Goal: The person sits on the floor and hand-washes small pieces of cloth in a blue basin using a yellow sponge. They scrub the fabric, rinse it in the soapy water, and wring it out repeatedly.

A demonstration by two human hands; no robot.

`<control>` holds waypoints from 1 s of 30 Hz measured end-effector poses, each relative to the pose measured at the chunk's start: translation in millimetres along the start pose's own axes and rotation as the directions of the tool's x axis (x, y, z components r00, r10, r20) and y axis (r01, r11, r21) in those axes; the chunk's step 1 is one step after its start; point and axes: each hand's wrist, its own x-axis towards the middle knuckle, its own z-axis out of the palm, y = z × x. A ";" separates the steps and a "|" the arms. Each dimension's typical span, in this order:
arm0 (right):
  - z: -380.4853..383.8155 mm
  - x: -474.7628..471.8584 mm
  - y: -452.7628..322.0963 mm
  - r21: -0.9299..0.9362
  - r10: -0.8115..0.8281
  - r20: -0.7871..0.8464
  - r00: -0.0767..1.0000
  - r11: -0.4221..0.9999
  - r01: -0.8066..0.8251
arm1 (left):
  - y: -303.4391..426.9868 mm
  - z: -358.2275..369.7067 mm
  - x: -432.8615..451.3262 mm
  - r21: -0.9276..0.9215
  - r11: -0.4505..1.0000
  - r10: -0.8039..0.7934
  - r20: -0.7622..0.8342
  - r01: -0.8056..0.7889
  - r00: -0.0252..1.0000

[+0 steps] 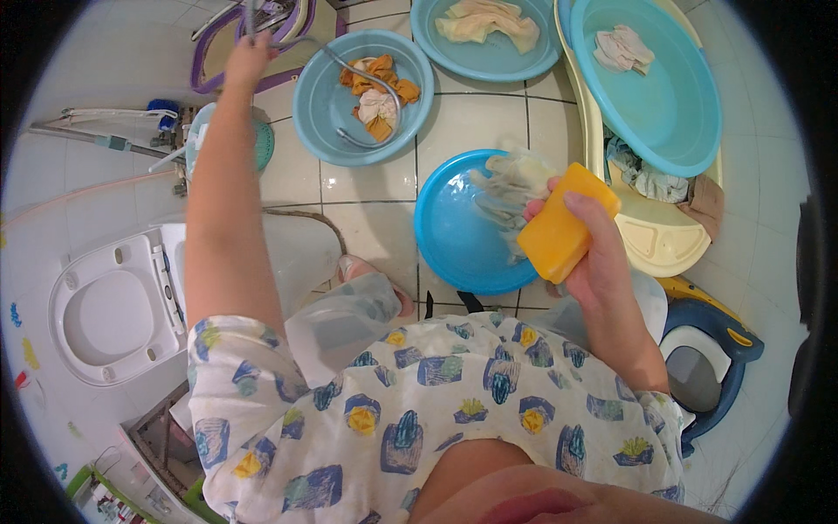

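My right hand [596,242] grips a yellow bar of soap [569,223] above the right side of a bright blue basin [452,223]. Pale wet cloth [510,190] lies in that basin, partly behind the soap. My left arm reaches far forward, and my left hand [250,59] is closed around the upper part of a grey flexible hose [249,19] at the top left. A length of hose curves down into a light blue basin [301,105] that holds orange-brown cloth [406,90] and a pale pink cloth [378,105].
Another blue basin [422,46] holds cream cloth in water. An oval turquoise tub [710,118] with a pale cloth rests on a cream baby bath [661,245] holding more clothes. A toilet [59,314] stands left, a child's potty seat [733,406] right.
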 end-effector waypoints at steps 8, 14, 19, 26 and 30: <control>1.5 -8.5 -0.3 -0.023 0.013 -0.013 1.000 1.000 -0.013 | 15.5 135.0 -18.8 -0.093 0.994 0.063 0.077 -0.056 0.995; 12.8 -22.8 -5.3 -0.048 0.023 -0.035 0.999 0.999 -0.025 | -8.7 131.5 -28.1 -0.003 1.000 0.019 0.201 -0.019 0.979; 2.0 -14.3 -1.3 -0.031 -0.003 -0.008 1.000 1.000 0.003 | 0.4 119.2 -87.9 -0.060 0.998 0.044 0.357 -0.024 0.933; -8.6 24.5 -1.3 0.052 -0.006 0.102 0.995 0.999 0.001 | 134.2 144.3 -284.6 -0.568 0.820 0.448 0.713 0.070 0.538; -6.0 59.2 -5.2 0.120 0.000 0.454 0.891 0.991 -0.061 | 106.5 216.4 -300.3 -0.597 0.785 0.201 0.497 0.164 0.844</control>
